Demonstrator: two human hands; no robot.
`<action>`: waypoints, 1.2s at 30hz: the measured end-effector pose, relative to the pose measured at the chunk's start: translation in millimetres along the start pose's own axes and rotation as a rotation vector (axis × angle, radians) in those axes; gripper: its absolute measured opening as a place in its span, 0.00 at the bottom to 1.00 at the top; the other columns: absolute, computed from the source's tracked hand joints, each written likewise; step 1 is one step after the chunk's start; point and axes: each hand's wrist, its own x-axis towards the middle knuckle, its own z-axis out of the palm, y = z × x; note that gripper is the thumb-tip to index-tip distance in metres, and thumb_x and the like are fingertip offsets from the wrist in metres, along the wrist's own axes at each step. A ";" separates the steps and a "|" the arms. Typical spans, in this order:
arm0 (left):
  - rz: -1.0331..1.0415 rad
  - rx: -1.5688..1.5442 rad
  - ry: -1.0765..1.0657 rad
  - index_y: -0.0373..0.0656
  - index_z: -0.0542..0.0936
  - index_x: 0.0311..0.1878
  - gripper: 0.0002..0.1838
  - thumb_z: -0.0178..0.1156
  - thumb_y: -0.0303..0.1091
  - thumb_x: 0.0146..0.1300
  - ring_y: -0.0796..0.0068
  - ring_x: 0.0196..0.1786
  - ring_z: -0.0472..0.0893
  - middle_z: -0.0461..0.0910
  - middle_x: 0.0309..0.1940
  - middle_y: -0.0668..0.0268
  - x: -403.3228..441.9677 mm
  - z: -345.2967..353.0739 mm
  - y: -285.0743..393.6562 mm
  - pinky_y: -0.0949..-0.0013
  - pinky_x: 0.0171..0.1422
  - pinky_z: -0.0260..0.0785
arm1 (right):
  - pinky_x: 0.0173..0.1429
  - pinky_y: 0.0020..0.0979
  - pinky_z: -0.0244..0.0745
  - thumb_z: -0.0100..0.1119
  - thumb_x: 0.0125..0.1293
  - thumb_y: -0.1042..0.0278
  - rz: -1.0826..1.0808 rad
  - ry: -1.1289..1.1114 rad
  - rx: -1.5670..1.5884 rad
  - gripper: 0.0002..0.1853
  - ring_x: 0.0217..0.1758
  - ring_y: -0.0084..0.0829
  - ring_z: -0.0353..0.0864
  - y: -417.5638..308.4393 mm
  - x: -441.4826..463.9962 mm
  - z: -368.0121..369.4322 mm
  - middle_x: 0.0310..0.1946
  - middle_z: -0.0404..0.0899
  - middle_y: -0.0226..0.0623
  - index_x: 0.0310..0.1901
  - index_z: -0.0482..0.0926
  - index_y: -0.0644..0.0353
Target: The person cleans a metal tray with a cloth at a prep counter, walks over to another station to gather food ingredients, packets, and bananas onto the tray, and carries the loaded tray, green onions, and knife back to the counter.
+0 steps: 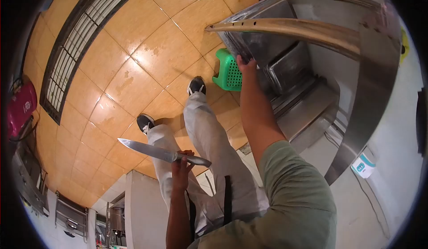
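Note:
My left hand (181, 166) is closed around the handle of a large chef's knife (149, 149). Its broad blade points to the left, above the tiled floor and in front of my legs. Stretched forward, my right hand (246, 65) grips the edge of a metal tray (256, 48) in a stack under a metal counter. Part of its fingers is hidden behind that edge. Another metal pan (290, 68) with a raised rectangular shape lies beside it.
A green plastic stool (228, 71) stands on the floor by the trays. Metal bars (290, 27) of the counter frame cross above them. A grated floor drain (80, 39) runs along the left. A magenta item (22, 108) is at the far left.

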 end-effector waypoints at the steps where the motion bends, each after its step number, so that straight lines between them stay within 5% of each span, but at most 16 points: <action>1: 0.010 -0.012 -0.005 0.47 0.69 0.51 0.11 0.50 0.39 0.70 0.71 0.57 0.73 0.74 0.50 0.64 -1.3 1.4 0.7 0.62 0.55 0.71 | 0.44 0.44 0.81 0.46 0.67 0.58 -0.007 0.002 -0.011 0.17 0.35 0.40 0.81 -7.1 37.0 -10.7 0.41 0.78 0.46 0.50 0.73 0.60; 5: 0.042 -0.057 -0.008 0.47 0.69 0.51 0.11 0.50 0.38 0.70 0.71 0.57 0.73 0.74 0.50 0.64 -5.5 -2.6 -0.1 0.61 0.56 0.71 | 0.40 0.39 0.84 0.50 0.66 0.61 -0.089 0.184 0.168 0.14 0.36 0.41 0.82 -6.5 40.3 -7.9 0.34 0.81 0.42 0.42 0.79 0.62; 11: 0.046 -0.144 0.041 0.46 0.69 0.52 0.12 0.51 0.38 0.70 0.68 0.58 0.73 0.73 0.52 0.63 -21.5 9.8 -19.0 0.58 0.58 0.70 | 0.37 0.40 0.86 0.48 0.66 0.63 -0.034 0.122 0.140 0.11 0.28 0.35 0.81 -17.0 43.4 -6.8 0.29 0.78 0.42 0.38 0.77 0.62; 14: 0.040 -0.138 0.058 0.45 0.69 0.52 0.13 0.51 0.39 0.70 0.67 0.59 0.73 0.73 0.51 0.63 -30.8 16.9 -20.8 0.57 0.59 0.70 | 0.35 0.41 0.84 0.47 0.66 0.60 -0.053 0.069 0.076 0.13 0.25 0.32 0.73 -51.9 143.8 -38.9 0.26 0.75 0.37 0.39 0.79 0.58; 17: 0.043 -0.150 0.059 0.44 0.69 0.52 0.13 0.51 0.39 0.70 0.67 0.59 0.73 0.73 0.51 0.62 -34.9 19.8 -20.5 0.57 0.59 0.70 | 0.29 0.37 0.82 0.48 0.64 0.63 0.096 0.183 0.079 0.11 0.20 0.31 0.73 -27.1 37.3 -10.2 0.23 0.74 0.36 0.35 0.76 0.60; 23: 0.081 -0.147 0.069 0.45 0.69 0.52 0.13 0.51 0.40 0.69 0.69 0.57 0.74 0.74 0.51 0.63 -23.4 27.8 -7.0 0.57 0.56 0.72 | 0.31 0.38 0.79 0.42 0.66 0.58 -0.090 0.115 0.054 0.14 0.26 0.35 0.77 -17.2 14.5 -9.3 0.31 0.78 0.38 0.38 0.76 0.58; 28: 0.092 -0.148 0.034 0.45 0.69 0.52 0.14 0.51 0.41 0.70 0.71 0.56 0.74 0.74 0.51 0.64 -29.7 32.4 -0.5 0.60 0.55 0.72 | 0.46 0.42 0.78 0.43 0.67 0.59 -0.322 0.106 0.111 0.17 0.43 0.41 0.80 -27.0 -24.0 -0.6 0.46 0.78 0.43 0.48 0.76 0.58; 31: 0.083 -0.113 0.034 0.45 0.69 0.52 0.14 0.51 0.41 0.70 0.71 0.56 0.74 0.74 0.51 0.65 -37.6 31.6 3.5 0.61 0.55 0.71 | 0.53 0.42 0.76 0.44 0.67 0.60 -0.531 0.295 -0.499 0.18 0.50 0.42 0.78 -42.3 -40.8 2.5 0.51 0.76 0.43 0.51 0.75 0.60; 36: 0.072 -0.019 -0.015 0.45 0.68 0.52 0.14 0.51 0.42 0.70 0.69 0.57 0.74 0.74 0.51 0.64 -48.4 28.3 19.6 0.58 0.58 0.69 | 0.54 0.41 0.75 0.44 0.67 0.60 -0.600 0.253 -0.602 0.18 0.50 0.40 0.77 -72.9 -63.1 39.0 0.51 0.76 0.42 0.52 0.75 0.59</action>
